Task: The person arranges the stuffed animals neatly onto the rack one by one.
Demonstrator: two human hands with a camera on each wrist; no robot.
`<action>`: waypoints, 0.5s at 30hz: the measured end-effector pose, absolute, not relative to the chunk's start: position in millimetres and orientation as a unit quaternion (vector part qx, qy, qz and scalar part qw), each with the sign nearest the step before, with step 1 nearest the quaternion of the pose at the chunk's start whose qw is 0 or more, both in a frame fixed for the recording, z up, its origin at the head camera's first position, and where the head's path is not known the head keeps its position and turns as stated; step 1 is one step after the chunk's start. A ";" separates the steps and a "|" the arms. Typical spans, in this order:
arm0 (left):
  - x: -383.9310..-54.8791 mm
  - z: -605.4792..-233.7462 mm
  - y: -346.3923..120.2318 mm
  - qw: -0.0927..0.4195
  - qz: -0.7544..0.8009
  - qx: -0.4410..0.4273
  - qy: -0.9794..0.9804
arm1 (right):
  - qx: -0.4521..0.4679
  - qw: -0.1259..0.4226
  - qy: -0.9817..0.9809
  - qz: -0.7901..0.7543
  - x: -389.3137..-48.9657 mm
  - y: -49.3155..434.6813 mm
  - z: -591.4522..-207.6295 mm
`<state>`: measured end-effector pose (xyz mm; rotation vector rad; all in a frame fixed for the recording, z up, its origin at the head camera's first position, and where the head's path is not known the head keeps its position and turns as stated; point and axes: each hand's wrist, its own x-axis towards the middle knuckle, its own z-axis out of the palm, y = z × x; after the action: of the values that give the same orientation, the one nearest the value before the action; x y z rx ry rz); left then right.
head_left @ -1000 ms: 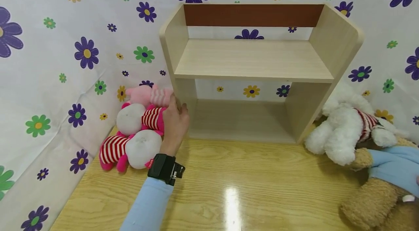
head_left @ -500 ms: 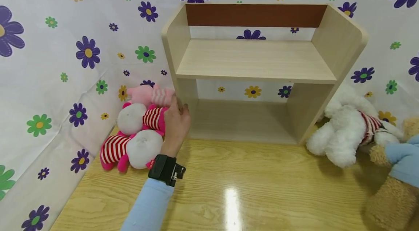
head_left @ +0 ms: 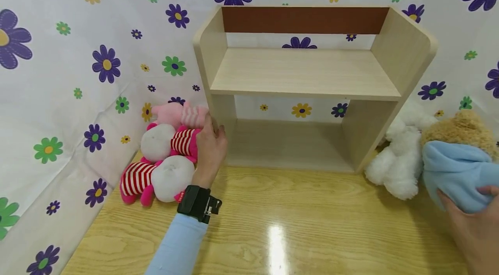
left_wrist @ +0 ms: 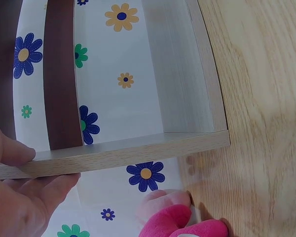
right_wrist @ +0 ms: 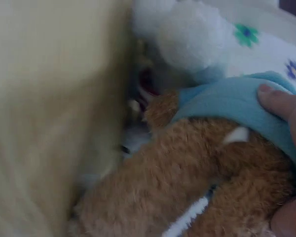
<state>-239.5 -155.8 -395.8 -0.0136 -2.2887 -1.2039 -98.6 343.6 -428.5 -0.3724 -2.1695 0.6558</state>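
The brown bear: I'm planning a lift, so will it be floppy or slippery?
The bear looks plush, so it's probably floppy. Its fuzzy fur seems unlikely to slip, though the creased blue shirt in the right hand may shift.

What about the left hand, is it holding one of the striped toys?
No, the left wrist view shows the left hand pinching the wooden shelf unit by the edge of its side panel.

A pale two-tier shelf (head_left: 304, 71) stands upright, side pinched by the left hand (head_left: 210, 149); the right hand (head_left: 475, 227) grips a blue-clad brown bear (head_left: 456, 164), seemingly tilted, head pointing away.
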 end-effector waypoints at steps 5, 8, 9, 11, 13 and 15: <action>-239.4 -397.7 -151.4 0.267 -0.442 -0.005 -0.856 | -0.140 0.377 -0.890 0.216 -84.1 331.4 -437.4; -239.6 -398.4 -149.3 0.268 -0.440 -0.009 -0.857 | -0.140 0.350 -0.885 0.273 -75.6 326.8 -437.0; -240.3 -398.5 -149.0 0.271 -0.438 -0.012 -0.857 | -0.139 0.342 -0.878 0.304 -73.9 327.1 -437.8; -241.6 -398.0 -148.5 0.280 -0.436 -0.017 -0.855 | -0.153 0.324 -0.857 0.372 -72.3 327.8 -440.3; -243.3 -397.5 -148.4 0.286 -0.439 -0.021 -0.852 | -0.191 0.333 -0.825 0.415 -73.8 336.0 -450.8; -244.7 -396.6 -148.3 0.288 -0.440 -0.022 -0.850 | -0.235 0.306 -0.808 0.445 -74.8 344.6 -450.7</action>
<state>-244.7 -148.3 -396.6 -0.0591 -2.2703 -1.1742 -74.8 344.6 -450.7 -0.6209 -2.1386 1.1766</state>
